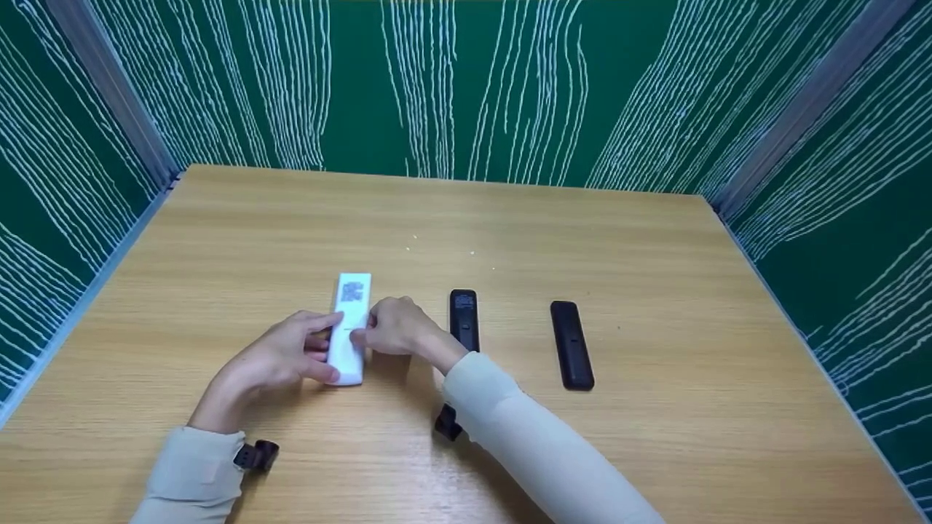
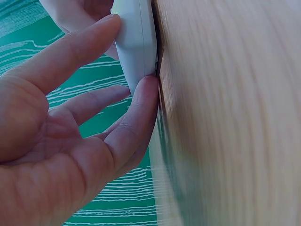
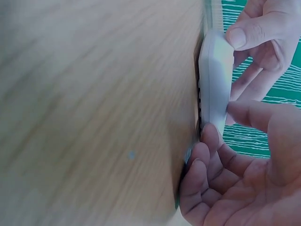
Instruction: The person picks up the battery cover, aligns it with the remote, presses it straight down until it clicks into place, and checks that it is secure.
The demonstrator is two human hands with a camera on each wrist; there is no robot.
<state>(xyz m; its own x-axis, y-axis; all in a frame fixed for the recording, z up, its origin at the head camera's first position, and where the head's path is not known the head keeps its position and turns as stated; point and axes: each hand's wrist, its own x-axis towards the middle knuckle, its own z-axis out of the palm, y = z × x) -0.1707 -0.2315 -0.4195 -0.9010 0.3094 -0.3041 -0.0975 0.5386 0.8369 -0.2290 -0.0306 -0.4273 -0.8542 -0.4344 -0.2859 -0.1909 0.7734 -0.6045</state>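
Note:
A white remote control [image 1: 352, 306] lies back side up on the wooden table, a printed label near its far end. My left hand [image 1: 280, 353] holds it from the left, with fingertips on its edge and near end. From the right, my right hand [image 1: 397, 325] pinches it, thumb on the back and curled fingers at the side. In the left wrist view the remote's white casing [image 2: 136, 42] sits close to the tabletop. The right wrist view shows small dark buttons along the underside of the remote [image 3: 216, 80], facing the table.
A black remote [image 1: 464, 313] lies right of the white one, partly hidden under my right forearm. Farther right is a second black remote [image 1: 572, 346]. Small white specks dot the table [image 1: 582, 240] toward the back. Green, white-streaked walls [image 1: 495, 87] surround it.

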